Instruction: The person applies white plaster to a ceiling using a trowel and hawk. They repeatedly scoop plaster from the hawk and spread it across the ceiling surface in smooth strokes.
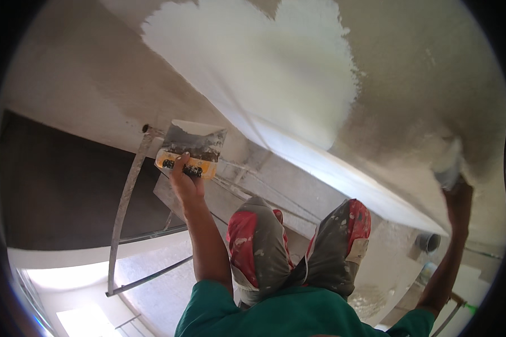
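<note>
My left hand [188,184] is closed around the yellow-and-black handle of a wide putty knife [192,139], its flat blade smeared with grey and white filler. To the right, my raised right hand [459,194] grips a smaller putty knife [448,167], blurred by motion, near the brown-grey plaster surface [416,84]. Whether its blade touches the surface, I cannot tell. A large ragged patch of white filler [275,73] covers the middle of that surface, ending along a lower edge.
Below are my bent knees in paint-spotted grey and red trousers [264,247]. A metal scaffold frame [125,208] stands at the left, beside a dark opening [67,185]. Planks [275,185] lie beyond my knees. A grey pipe end [428,242] sits at the lower right.
</note>
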Available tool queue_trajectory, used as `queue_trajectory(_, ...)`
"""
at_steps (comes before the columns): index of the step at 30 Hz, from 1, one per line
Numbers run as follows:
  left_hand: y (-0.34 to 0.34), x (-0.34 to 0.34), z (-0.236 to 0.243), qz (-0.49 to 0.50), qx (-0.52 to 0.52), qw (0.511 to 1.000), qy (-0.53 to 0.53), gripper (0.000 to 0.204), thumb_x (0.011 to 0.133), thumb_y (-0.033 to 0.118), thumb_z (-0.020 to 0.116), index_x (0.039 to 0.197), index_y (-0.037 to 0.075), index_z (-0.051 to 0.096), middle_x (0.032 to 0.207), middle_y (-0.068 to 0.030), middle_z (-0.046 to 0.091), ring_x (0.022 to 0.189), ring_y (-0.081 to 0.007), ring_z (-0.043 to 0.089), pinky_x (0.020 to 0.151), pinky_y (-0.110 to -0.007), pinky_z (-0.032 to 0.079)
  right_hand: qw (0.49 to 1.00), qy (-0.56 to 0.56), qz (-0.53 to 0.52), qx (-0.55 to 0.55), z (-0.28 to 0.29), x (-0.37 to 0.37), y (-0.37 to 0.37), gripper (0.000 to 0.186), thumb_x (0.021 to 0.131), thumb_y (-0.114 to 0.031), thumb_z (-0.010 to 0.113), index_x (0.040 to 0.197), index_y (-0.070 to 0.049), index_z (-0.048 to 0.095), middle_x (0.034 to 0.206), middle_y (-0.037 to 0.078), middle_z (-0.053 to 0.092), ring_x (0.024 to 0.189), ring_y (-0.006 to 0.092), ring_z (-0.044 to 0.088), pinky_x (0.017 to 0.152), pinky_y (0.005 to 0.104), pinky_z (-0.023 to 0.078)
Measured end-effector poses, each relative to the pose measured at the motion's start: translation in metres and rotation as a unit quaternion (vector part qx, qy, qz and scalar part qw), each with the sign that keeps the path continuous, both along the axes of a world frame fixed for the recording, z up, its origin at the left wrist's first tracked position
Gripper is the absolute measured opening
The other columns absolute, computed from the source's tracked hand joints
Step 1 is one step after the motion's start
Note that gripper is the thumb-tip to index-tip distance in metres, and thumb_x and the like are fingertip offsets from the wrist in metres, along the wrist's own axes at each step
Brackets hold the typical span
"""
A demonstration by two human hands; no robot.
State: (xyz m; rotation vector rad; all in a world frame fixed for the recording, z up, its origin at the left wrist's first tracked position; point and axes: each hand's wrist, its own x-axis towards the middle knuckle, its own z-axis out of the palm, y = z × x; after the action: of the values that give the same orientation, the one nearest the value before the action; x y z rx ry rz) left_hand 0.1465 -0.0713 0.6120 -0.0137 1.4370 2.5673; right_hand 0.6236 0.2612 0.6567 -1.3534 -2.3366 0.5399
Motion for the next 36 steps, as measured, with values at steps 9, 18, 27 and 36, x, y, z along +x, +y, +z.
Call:
queue_trajectory(9, 0.107, -0.029, -0.034, -0.079, -0.188, 0.975, -0.090, 0.046, 0.072, 0.002, 0.061, 0.116, 0.000, 0.047, 0.101, -0.0083, 0.054, 0.096, -0.0220, 0.057, 0.088, -0.038, 0.047, 0.922, -0.200, 0.159, -0.291, -0.167, -0.085, 0.007, 0.047, 0.073, -0.033, 0.068, 0.103, 0.003, 0.061, 0.102, 0.019, 0.063, 0.094, 0.0357, 0.058, 0.090, 0.0412, 0.044)
queue_trajectory(18, 0.269, 0.017, -0.067, -0.235, -0.319, 0.878, -0.268, 0.044, 0.074, -0.004, 0.062, 0.114, 0.005, 0.047, 0.100, -0.0062, 0.057, 0.095, -0.0210, 0.059, 0.084, -0.036, 0.049, 0.883, -0.060, -0.080, -0.459, -0.147, -0.149, 0.063, 0.043, 0.070, -0.021, 0.072, 0.108, -0.002, 0.061, 0.087, 0.018, 0.067, 0.077, 0.0316, 0.065, 0.071, 0.0376, 0.050)
queue_trajectory(27, 0.393, 0.074, -0.111, -0.471, -0.296, 0.790, -0.259, 0.052, 0.075, -0.005, 0.063, 0.123, 0.001, 0.042, 0.107, -0.0068, 0.053, 0.101, -0.0165, 0.053, 0.090, -0.030, 0.043, 0.823, 0.064, -0.280, -0.490, -0.100, -0.148, 0.096, 0.051, 0.070, -0.002, 0.065, 0.121, -0.001, 0.057, 0.084, 0.013, 0.069, 0.076, 0.0045, 0.057, 0.067, 0.0258, 0.048)
queue_trajectory(36, 0.463, 0.177, -0.085, -0.574, -0.267, 0.738, -0.232, 0.055, 0.072, -0.004, 0.070, 0.121, 0.000, 0.045, 0.108, -0.0076, 0.054, 0.097, -0.0133, 0.054, 0.085, -0.024, 0.045, 0.796, 0.073, -0.417, -0.432, -0.092, -0.079, 0.077, 0.061, 0.064, -0.013, 0.071, 0.123, -0.018, 0.058, 0.075, 0.017, 0.066, 0.062, 0.0234, 0.065, 0.062, 0.0319, 0.049)
